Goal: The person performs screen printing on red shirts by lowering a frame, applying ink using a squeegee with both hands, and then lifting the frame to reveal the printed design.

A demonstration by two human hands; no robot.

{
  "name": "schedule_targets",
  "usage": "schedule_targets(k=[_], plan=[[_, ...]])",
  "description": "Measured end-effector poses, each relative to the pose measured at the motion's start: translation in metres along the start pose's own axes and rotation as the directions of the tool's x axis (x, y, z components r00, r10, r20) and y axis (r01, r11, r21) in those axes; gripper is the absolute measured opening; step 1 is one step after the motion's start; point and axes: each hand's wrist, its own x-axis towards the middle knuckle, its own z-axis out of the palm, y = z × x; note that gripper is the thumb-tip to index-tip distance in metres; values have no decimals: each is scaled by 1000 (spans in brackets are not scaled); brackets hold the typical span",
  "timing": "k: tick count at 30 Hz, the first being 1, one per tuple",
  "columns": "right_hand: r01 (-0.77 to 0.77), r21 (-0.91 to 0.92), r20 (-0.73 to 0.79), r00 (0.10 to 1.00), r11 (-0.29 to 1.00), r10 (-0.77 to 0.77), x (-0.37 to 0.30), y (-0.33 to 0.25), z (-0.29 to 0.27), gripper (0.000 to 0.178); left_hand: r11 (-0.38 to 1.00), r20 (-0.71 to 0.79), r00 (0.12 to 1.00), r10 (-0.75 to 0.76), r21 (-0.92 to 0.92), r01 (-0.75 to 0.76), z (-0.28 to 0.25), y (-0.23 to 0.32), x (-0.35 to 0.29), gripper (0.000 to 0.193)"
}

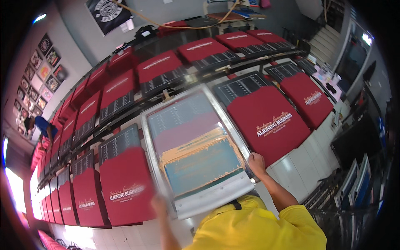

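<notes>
Standing far down the left side, a co-worker in a blue top bends near a long line of red shirts. Nearer, one red shirt lies spread over a dark board, the marked upper part of the board left bare; the cloth is probably pulled taut there so that its lettering stays flat and square. Just right of it, the left hand is a blur by the lower left corner of the metal frame; I cannot tell how its fingers are set, or whether they touch. The frame lies between two lettered shirts, over another board whose outline and reddish cloth show dimly through the mesh. Its raised rim makes it a shallow tray: a ragged tan band of ink crosses the mesh above a blue panel, apparently kept inside by the sides. At the right rim, the right hand has its fingers curled round the edge, likely to steady the frame. Beyond it, a broad red shirt and a farther shirt face the same way, perhaps so the lettering reads from this side. A pale table past them bears small items, too small to identify. At far right, a dark rack stands beside flat panels propped on edge, seemingly to save room.
</notes>
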Motion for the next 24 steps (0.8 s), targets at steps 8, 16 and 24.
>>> schedule_targets(k=[8,16,24], plan=[[337,-209,86,941,918,-326,-24,-35,-24,28,988,-220,964,150,-12,-157,-12,21,-23,26],[918,70,576,282,390,-767,-110,-71,-30,55,989,820,572,-8,-76,123,-54,96,-111,31],[917,-115,672,356,382,-650,-99,-116,-15,39,872,897,432,94,-283,399,41,85,-142,40]])
